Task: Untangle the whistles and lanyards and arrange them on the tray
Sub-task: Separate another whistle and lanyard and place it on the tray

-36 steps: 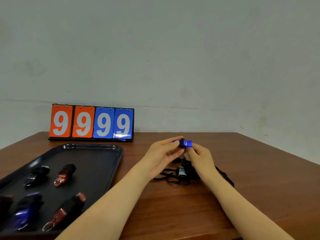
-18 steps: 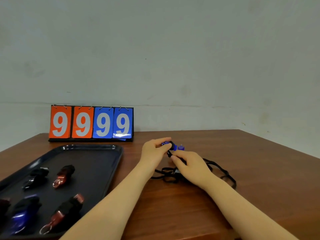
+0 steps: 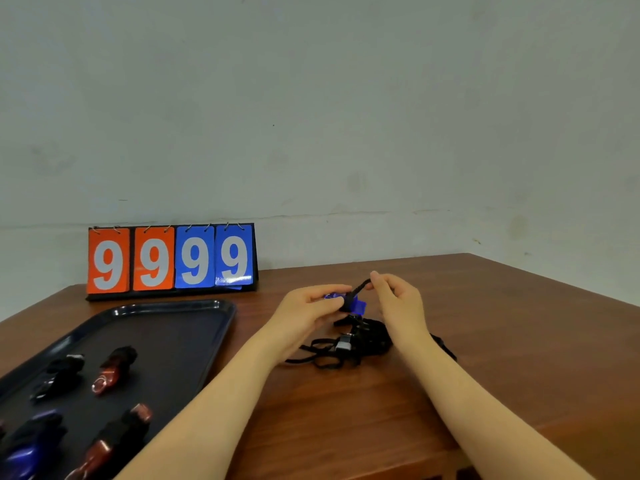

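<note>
Orange and blue flip cards (image 3: 171, 258) read 9999 at the bench's (image 3: 485, 341) back. My dark tray (image 3: 194, 317) holds wrapped whistles (image 3: 114, 370). Left hand (image 3: 304, 315) grips the blue whistle (image 3: 356, 304); right hand (image 3: 398, 299) pinches its black lanyard (image 3: 360, 285) above the tangled pile (image 3: 353, 341).

Far tray half (image 3: 166, 327): lay bare.
Table right (image 3: 519, 341): open wood.
Obstacles: tangled lanyards (image 3: 346, 348), scoreboard (image 3: 171, 259) behind tray.
</note>
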